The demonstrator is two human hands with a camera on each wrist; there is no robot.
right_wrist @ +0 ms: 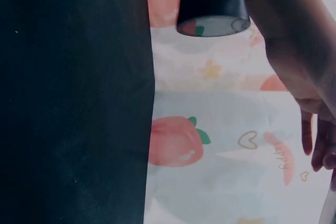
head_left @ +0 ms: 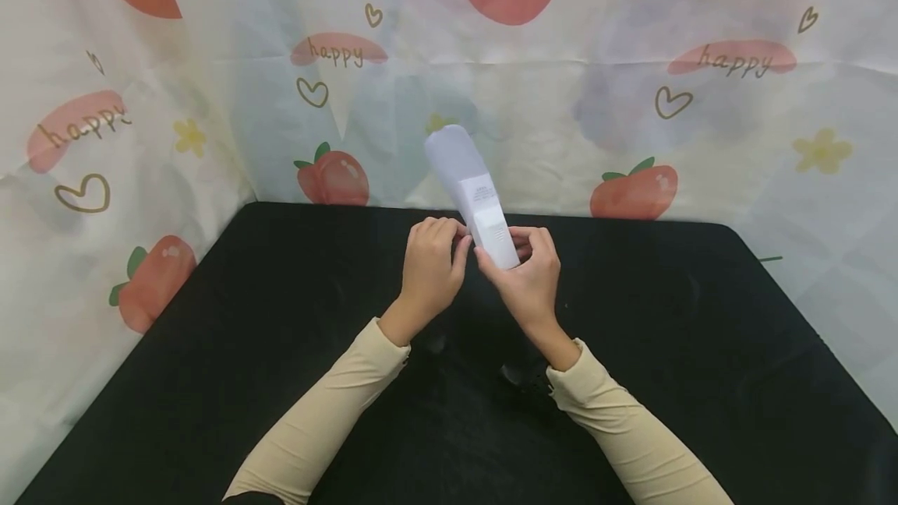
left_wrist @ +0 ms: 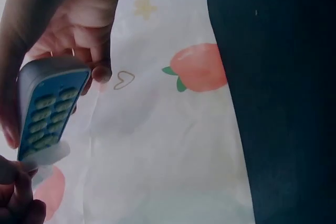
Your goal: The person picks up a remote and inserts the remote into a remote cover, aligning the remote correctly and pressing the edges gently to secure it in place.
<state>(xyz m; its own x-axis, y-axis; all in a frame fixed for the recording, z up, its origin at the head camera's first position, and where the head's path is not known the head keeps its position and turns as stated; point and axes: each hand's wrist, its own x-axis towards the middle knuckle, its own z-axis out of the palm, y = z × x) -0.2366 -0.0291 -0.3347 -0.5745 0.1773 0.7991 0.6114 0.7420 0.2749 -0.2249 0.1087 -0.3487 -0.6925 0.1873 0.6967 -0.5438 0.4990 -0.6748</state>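
A white remote control (head_left: 494,236) is held up above the table, tilted, with its labelled back toward the head camera. Its blue face (left_wrist: 55,103) with rows of pale oval buttons shows in the left wrist view. My right hand (head_left: 528,277) grips the lower end, thumb on one side and fingers on the other. At the remote's left edge, my left hand (head_left: 431,263) pinches a whitish, see-through film (left_wrist: 50,154) that sticks out over the blue face. The remote's upper end looks pale lilac and rounded. In the right wrist view, the left hand (right_wrist: 315,129) appears at the right edge.
Below the hands spreads a black table (head_left: 617,411). A printed cloth (head_left: 519,107) with fruit and hearts hangs behind and beside it. On the left wrist sits a black cylindrical device (right_wrist: 212,9).
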